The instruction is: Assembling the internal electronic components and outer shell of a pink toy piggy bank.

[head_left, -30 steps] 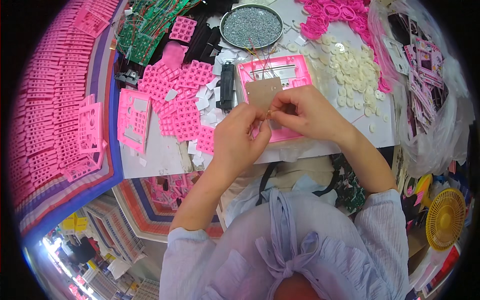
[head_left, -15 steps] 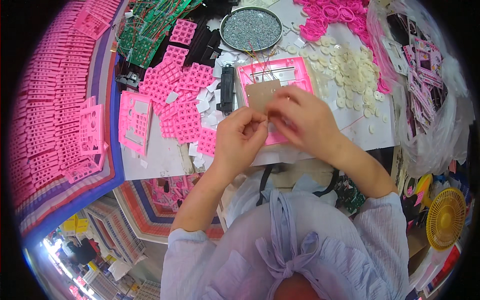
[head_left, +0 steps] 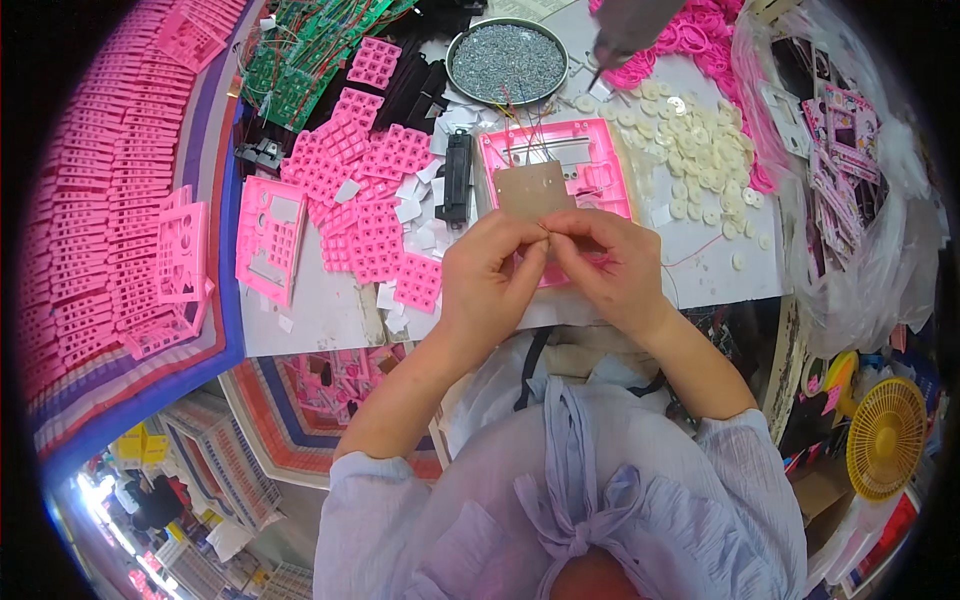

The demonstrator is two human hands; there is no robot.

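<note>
My left hand (head_left: 492, 270) and my right hand (head_left: 612, 268) meet fingertip to fingertip at the near edge of a brown circuit board (head_left: 532, 190). Both are closed in a pinch on what looks like a thin wire (head_left: 545, 232), mostly hidden by the fingers. The board lies over a pink plastic casing (head_left: 610, 165), and several coloured wires (head_left: 525, 135) rise from behind its far edge. Left of the casing sits a black plastic part (head_left: 455, 178). A thin red wire (head_left: 700, 252) trails on the table by my right hand.
Pink button pads (head_left: 375, 240) and another pink casing (head_left: 270, 240) lie left. Beyond are green circuit boards (head_left: 310, 60) and a round tray of small metal pieces (head_left: 507, 30). White discs (head_left: 700, 150) spread right, near a plastic bag (head_left: 860, 260). A dark screwdriver-like tool (head_left: 630, 35) hangs above.
My right hand has come down from over the board to meet my left fingertips. The dark tool has appeared at the top. The view has shifted slightly.
</note>
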